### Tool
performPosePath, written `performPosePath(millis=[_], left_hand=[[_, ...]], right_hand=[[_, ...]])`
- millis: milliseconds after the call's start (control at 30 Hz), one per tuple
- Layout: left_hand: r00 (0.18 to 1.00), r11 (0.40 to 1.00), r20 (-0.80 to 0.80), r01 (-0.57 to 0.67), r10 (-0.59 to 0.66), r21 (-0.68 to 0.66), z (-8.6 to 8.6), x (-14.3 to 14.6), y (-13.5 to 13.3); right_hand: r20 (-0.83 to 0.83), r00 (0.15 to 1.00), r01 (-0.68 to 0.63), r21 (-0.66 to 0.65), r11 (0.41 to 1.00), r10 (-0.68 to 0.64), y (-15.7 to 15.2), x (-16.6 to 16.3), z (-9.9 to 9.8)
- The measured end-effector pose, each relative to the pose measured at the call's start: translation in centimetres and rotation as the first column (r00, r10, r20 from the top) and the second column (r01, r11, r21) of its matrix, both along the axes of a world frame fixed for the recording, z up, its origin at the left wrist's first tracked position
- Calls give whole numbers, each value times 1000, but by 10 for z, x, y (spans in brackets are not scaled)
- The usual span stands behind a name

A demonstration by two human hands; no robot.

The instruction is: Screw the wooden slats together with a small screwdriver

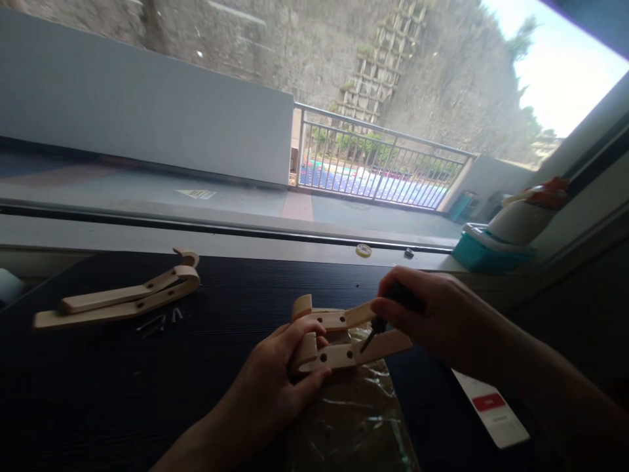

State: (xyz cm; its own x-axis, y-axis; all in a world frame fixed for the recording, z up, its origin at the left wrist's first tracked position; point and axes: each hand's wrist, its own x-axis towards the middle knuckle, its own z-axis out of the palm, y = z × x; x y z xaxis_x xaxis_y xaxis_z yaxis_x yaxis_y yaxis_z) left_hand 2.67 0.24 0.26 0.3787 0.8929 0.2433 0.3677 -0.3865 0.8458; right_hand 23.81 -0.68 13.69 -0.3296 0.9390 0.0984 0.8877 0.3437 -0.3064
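Two curved pale wooden pieces with drilled holes lie side by side, a nearer piece [335, 360] and a farther piece [331, 321]. My left hand [275, 373] is closed around their hooked ends, thumb along the nearer one. A screwdriver [403, 296] with a black handle is gripped in my right hand [437, 305]. Its shaft slants down to the left, the tip by the nearer piece, just right of a hole. Whether the tip touches the wood I cannot tell. Beneath the pieces is a package [348, 419] in shiny clear plastic.
Two similar wooden pieces [122, 301] lie on the dark table [88, 387] at left, beside several screws [164, 321]. A white card [496, 419] with a red patch is at right. On the windowsill are a yellow-rimmed disc [363, 250] and a teal container [479, 252].
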Motion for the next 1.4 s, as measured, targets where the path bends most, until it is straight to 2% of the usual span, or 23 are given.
performPosePath(millis=[167, 300, 433, 633, 867, 1200, 1400], left_hand=[[999, 998, -25, -28, 29, 50, -7, -1, 0], [997, 990, -56, -46, 54, 136, -9, -2, 1], [994, 979, -85, -52, 70, 196, -10, -3, 1], [990, 977, -109, -63, 87, 204, -7, -2, 0], [988, 976, -129, -54, 82, 213, -3, -2, -1], [989, 967, -135, -30, 66, 254, 0, 0, 0], [990, 972, -120, -46, 75, 231, -4, -1, -1]], right_hand=[[-43, 999, -21, 106, 994, 25, 3, 1, -27], [-76, 995, -57, 155, 986, 69, 4, 1, -37], [-111, 990, -70, 191, 979, 92, 5, 4, -38], [-159, 974, -128, 192, 973, 159, 6, 3, -43], [-180, 973, -107, 207, 972, 145, 7, -2, -49], [-173, 946, -254, 129, 959, 274, 8, -5, -39], [-211, 963, -160, 42, 986, 165, 16, -5, -46]])
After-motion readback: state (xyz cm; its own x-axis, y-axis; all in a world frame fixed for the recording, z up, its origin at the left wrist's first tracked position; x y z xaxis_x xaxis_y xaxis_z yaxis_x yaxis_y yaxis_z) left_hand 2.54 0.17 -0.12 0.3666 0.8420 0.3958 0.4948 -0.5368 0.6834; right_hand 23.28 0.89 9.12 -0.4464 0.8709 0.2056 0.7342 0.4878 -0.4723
